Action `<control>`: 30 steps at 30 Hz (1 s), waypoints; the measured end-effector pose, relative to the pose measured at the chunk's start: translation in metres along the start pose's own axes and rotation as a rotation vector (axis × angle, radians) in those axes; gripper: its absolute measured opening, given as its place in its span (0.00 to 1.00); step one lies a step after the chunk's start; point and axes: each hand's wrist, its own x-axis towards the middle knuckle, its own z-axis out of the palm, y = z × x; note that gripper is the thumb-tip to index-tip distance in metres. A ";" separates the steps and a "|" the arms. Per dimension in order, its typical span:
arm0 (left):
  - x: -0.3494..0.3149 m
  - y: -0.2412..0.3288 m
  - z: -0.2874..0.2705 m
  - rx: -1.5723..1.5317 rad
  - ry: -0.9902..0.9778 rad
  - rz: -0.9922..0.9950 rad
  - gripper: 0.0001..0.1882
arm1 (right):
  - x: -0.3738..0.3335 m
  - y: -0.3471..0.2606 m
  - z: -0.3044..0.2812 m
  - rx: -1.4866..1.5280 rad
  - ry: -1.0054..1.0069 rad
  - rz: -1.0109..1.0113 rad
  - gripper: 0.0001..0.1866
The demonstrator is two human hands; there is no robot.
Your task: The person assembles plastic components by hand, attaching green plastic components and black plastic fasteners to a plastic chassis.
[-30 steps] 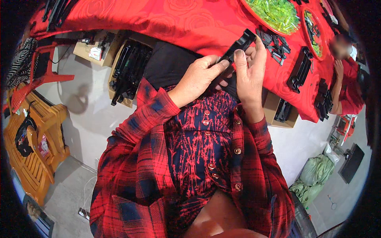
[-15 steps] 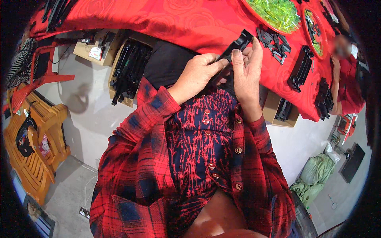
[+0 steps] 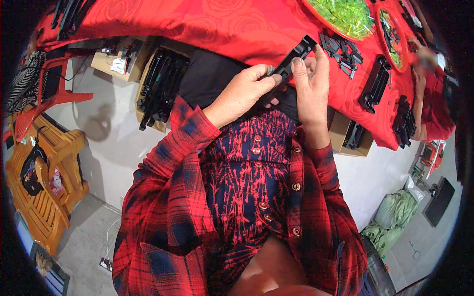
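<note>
Between my hands a long black plastic part (image 3: pixel 302 48) is tilted over the near edge of the red-covered table, its far end pointing up and to the right. My left hand (image 3: pixel 247 92) is closed on the part's lower end, with thumb and forefinger pressed together there. My right hand (image 3: pixel 313 91) grips the upper half, its thumb along the near side and its fingers curled behind. The lower end of the part is mostly hidden by my fingers. Small black pieces (image 3: pixel 345 58) lie on the cloth just right of my right hand.
On the red tablecloth (image 3: pixel 192 19) stand a red tray of clear yellow-green pieces (image 3: pixel 340 19) and a smaller red basket (image 3: pixel 392 42). More long black parts (image 3: pixel 376 85) lie at the right. Below are cardboard boxes (image 3: pixel 164 89) of black parts. A person in red (image 3: pixel 437 106) sits at the far right.
My right thumb has shifted slightly up along the black part, and my right wrist has moved a little to the right. The left forearm has drawn slightly left.
</note>
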 end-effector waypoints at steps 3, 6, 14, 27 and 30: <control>0.002 0.000 -0.001 0.070 0.008 -0.011 0.14 | -0.002 0.007 -0.004 -0.074 0.020 -0.083 0.31; 0.004 -0.003 -0.005 0.113 0.003 -0.012 0.15 | -0.006 0.004 -0.002 -0.122 0.037 -0.056 0.31; 0.010 0.019 -0.032 0.427 -0.213 -0.098 0.16 | -0.006 -0.009 -0.025 0.167 -0.096 0.192 0.29; 0.020 0.033 -0.042 0.337 -0.364 -0.233 0.20 | -0.011 -0.011 -0.035 0.115 -0.049 0.225 0.15; 0.018 0.030 -0.039 0.337 -0.345 -0.191 0.20 | -0.013 -0.014 -0.034 0.122 -0.039 0.193 0.14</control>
